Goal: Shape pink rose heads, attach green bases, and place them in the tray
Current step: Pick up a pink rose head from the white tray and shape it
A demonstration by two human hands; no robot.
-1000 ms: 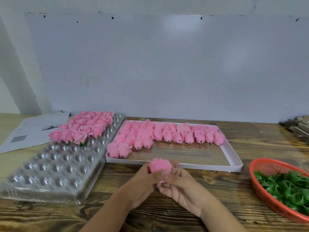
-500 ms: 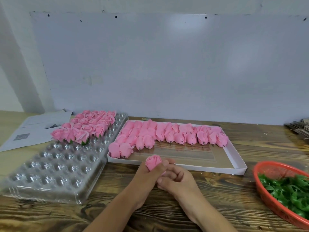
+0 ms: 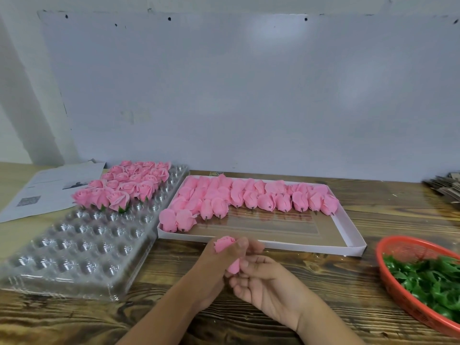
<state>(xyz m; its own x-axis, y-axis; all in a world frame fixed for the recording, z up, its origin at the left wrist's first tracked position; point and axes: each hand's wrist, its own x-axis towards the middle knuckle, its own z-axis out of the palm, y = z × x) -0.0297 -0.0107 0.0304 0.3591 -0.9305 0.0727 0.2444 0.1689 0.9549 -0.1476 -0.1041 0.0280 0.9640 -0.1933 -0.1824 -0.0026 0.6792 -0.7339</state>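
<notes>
While the left hand (image 3: 216,265) grips the soft pink fabric rose head (image 3: 224,244) with curled fingers, bloom tilted up-left and tail down-right, the right hand (image 3: 263,285) pinches that lower end, nearer the orange mesh basket (image 3: 388,277) of green plastic bases (image 3: 428,282) lying to its right.

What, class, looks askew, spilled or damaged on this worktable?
Nothing stands out. Finished roses sit in the clear tray's far cells, unshaped buds lie in rows in the white box, green bases stay inside the red basket, and both hands hold one rose head.
</notes>
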